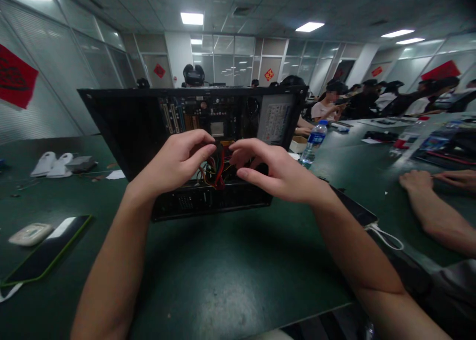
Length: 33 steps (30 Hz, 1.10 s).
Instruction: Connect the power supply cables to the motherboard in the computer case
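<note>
An open black computer case (126,131) stands tilted on the table in front of me, its inside towards me. Several red, yellow and black power cables (220,169) hang in a bundle in its lower middle. My left hand (182,156) reaches in from the left, thumb and index finger pinched at the bundle's upper part; the exact grip is partly hidden. On the bundle's right is my right hand (271,169), its thumb apart from its curved fingers, whose tips come near the cables. Behind the hands show the motherboard (217,128) and a labelled power supply (275,119).
On the green table (223,280) lie a phone (48,250) and a white case (31,234) at left, another phone (355,208) with a white cable at right. A water bottle (314,144) stands beside the computer. Another person's hands (418,181) rest at far right.
</note>
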Available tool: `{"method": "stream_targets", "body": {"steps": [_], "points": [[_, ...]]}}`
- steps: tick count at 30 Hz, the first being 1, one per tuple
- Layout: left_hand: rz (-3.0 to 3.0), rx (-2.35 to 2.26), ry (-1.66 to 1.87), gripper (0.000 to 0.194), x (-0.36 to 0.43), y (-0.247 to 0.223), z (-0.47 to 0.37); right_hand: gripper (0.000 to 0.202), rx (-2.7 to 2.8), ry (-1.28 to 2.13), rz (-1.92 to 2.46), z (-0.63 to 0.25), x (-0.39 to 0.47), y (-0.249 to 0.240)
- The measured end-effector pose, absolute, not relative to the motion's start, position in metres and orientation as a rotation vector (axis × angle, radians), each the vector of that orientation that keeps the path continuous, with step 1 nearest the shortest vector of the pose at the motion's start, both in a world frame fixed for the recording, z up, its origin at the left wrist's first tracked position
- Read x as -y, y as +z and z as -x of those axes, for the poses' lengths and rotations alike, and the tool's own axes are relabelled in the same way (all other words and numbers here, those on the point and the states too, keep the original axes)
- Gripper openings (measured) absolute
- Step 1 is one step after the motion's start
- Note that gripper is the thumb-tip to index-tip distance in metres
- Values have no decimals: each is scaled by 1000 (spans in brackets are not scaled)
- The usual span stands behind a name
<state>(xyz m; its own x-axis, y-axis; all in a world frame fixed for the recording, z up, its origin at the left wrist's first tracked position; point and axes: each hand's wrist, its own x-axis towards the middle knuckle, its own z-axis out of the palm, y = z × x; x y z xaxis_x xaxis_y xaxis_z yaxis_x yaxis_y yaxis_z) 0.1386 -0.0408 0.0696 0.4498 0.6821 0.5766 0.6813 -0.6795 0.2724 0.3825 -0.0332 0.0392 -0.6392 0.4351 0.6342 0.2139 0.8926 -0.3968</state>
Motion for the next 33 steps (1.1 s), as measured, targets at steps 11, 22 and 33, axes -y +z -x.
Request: {"method": "stream_targets", "body": {"steps": [11,22,33], "points": [[-2652,-888,804,54,53,64,-150,38,2133,478,425,-386,33,42],[-2943,-1080,924,48,77,64,-156,35,2136,568,450,-407,51,51],[-2973,-1064,880,45,71,60,-142,34,2156,484,476,-400,58,49]]}}
